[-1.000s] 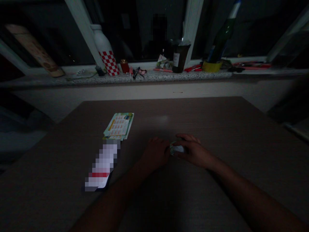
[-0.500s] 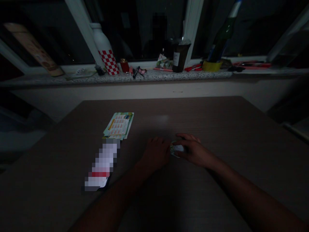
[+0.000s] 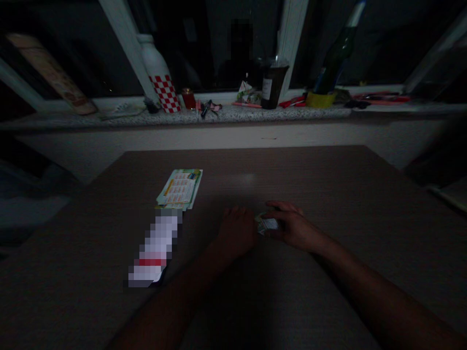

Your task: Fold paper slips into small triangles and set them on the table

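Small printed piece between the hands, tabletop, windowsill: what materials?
Small printed piece: probably paper or thin card, pale printed face; finish too dim to judge.
Tabletop: likely wood-look laminate, low sheen, fine grain lines.
Windowsill: perhaps granite, speckled grey; polish unclear.

Homelike room, cluttered windowsill (image 3: 233,114), checkered bottle (image 3: 166,93), table (image 3: 314,175)

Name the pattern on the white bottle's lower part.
The bottle has red and white checks; head view.
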A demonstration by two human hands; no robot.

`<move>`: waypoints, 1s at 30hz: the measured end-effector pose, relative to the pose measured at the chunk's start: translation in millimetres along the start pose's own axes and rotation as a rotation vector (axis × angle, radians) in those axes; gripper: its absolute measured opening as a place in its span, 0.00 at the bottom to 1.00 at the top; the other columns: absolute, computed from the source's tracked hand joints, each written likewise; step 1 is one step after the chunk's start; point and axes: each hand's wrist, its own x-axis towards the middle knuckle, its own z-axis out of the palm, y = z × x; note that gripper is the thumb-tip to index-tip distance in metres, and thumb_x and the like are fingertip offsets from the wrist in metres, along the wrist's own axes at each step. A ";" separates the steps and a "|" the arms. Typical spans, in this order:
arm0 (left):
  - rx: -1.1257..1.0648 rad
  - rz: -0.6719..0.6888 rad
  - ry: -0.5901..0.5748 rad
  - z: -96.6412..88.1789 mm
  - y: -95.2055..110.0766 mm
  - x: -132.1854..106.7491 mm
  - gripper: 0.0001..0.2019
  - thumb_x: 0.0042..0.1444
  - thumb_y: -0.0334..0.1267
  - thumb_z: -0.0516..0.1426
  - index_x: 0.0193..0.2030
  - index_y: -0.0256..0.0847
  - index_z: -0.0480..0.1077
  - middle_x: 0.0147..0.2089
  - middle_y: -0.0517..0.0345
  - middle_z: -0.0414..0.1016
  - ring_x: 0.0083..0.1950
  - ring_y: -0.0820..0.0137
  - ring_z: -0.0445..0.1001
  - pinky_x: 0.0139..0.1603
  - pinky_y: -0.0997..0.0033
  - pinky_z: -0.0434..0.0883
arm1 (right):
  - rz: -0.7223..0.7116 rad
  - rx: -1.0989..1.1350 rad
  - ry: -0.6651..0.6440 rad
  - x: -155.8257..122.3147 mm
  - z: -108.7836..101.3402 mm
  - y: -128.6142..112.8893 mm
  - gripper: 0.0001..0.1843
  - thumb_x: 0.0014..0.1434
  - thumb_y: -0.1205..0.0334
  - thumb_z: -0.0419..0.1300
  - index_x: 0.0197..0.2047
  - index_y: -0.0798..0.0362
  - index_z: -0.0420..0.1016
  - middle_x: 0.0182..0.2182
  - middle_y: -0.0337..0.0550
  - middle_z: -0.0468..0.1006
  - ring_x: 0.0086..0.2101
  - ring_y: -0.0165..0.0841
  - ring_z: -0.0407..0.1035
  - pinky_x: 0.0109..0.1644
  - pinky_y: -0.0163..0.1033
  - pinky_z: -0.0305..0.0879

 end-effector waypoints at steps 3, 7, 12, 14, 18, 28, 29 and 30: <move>0.004 -0.012 -0.017 -1.9 1.3 0.6 0.13 0.61 0.39 0.46 0.40 0.36 0.68 0.42 0.46 0.71 0.45 0.58 0.68 0.46 0.58 0.62 | -0.001 -0.010 -0.013 -0.2 -2.0 -1.3 0.21 0.50 0.54 0.65 0.50 0.40 0.74 0.58 0.46 0.64 0.56 0.46 0.59 0.58 0.55 0.52; 0.003 -0.009 -0.033 -3.2 1.9 0.5 0.13 0.61 0.39 0.46 0.40 0.36 0.69 0.42 0.46 0.72 0.45 0.59 0.68 0.46 0.58 0.62 | -0.009 -0.013 -0.015 -0.5 -2.9 -1.8 0.22 0.50 0.54 0.65 0.50 0.40 0.74 0.58 0.46 0.64 0.56 0.46 0.59 0.58 0.54 0.52; 0.001 -0.015 -0.025 -2.0 1.0 0.2 0.13 0.61 0.39 0.46 0.41 0.36 0.69 0.43 0.46 0.72 0.46 0.58 0.68 0.47 0.57 0.61 | -0.015 -0.018 -0.024 -0.5 -1.9 0.3 0.23 0.48 0.55 0.66 0.50 0.40 0.74 0.59 0.46 0.64 0.56 0.46 0.59 0.57 0.55 0.52; -0.001 -0.009 -0.024 -1.5 0.4 0.3 0.12 0.61 0.39 0.46 0.41 0.36 0.68 0.43 0.47 0.72 0.46 0.58 0.68 0.47 0.58 0.61 | -0.016 -0.016 -0.024 -0.8 -2.3 0.7 0.24 0.48 0.55 0.66 0.50 0.40 0.74 0.59 0.46 0.64 0.57 0.47 0.59 0.57 0.56 0.52; -0.003 0.007 -0.009 -1.3 -0.3 0.2 0.12 0.61 0.39 0.46 0.40 0.36 0.69 0.42 0.47 0.72 0.45 0.59 0.68 0.46 0.58 0.62 | -0.024 0.002 -0.022 -1.2 -3.6 0.0 0.22 0.50 0.53 0.65 0.50 0.41 0.74 0.59 0.47 0.64 0.57 0.47 0.59 0.57 0.55 0.53; 0.018 0.012 -0.011 -3.8 1.0 -0.9 0.13 0.61 0.39 0.46 0.41 0.36 0.69 0.42 0.47 0.72 0.46 0.58 0.67 0.46 0.58 0.62 | 0.001 0.006 0.029 0.4 2.3 0.4 0.20 0.49 0.55 0.65 0.47 0.42 0.75 0.57 0.46 0.66 0.56 0.46 0.60 0.56 0.55 0.53; 0.026 0.016 -0.010 -3.8 1.2 -0.8 0.13 0.61 0.39 0.46 0.40 0.36 0.69 0.42 0.47 0.72 0.46 0.58 0.68 0.46 0.57 0.62 | -0.001 0.008 0.028 0.6 2.8 1.2 0.20 0.49 0.55 0.65 0.47 0.42 0.75 0.57 0.46 0.66 0.55 0.46 0.60 0.56 0.56 0.53; 0.032 0.022 -0.008 -3.8 1.3 -0.6 0.13 0.60 0.39 0.46 0.40 0.36 0.69 0.42 0.47 0.72 0.45 0.58 0.68 0.45 0.57 0.62 | -0.002 0.012 0.025 0.9 3.2 2.0 0.21 0.48 0.55 0.66 0.47 0.42 0.75 0.57 0.46 0.66 0.55 0.47 0.60 0.56 0.56 0.54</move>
